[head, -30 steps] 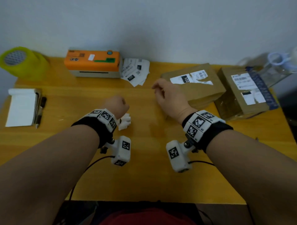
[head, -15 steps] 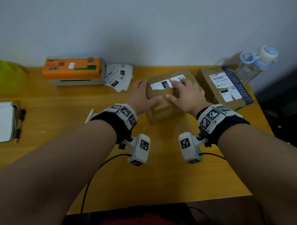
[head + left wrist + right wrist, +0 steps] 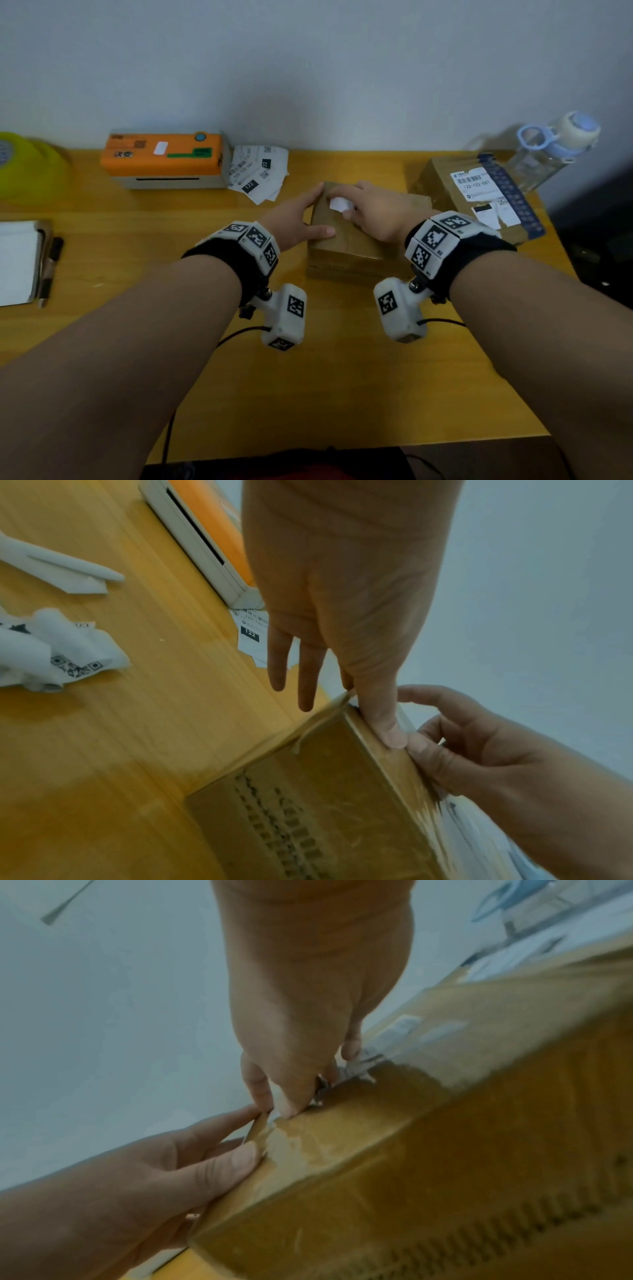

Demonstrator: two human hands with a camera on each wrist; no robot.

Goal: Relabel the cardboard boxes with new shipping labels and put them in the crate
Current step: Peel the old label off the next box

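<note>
A brown cardboard box (image 3: 346,246) lies mid-table, and it also fills the left wrist view (image 3: 308,791) and the right wrist view (image 3: 411,1150). My left hand (image 3: 305,219) holds its far left corner, thumb on the top edge (image 3: 390,731) and fingers behind the corner (image 3: 240,1137). My right hand (image 3: 370,212) pinches a white piece of the old label (image 3: 340,204) lifted off the box top; thumb and forefinger meet at the box edge (image 3: 277,1103). A second labelled box (image 3: 479,198) lies at the right.
An orange label printer (image 3: 164,157) stands at the back left beside a pile of printed labels (image 3: 257,174). Crumpled label scraps (image 3: 51,653) lie left of the box. A water bottle (image 3: 548,150), a yellow tape roll (image 3: 24,164), a notepad (image 3: 17,260) and a pen (image 3: 51,267) sit near the table's edges.
Both hands went from the table's middle to the box. The left let go of the crumpled paper. The right hand's fingers, flat on the label before, now pinch a lifted white piece.
</note>
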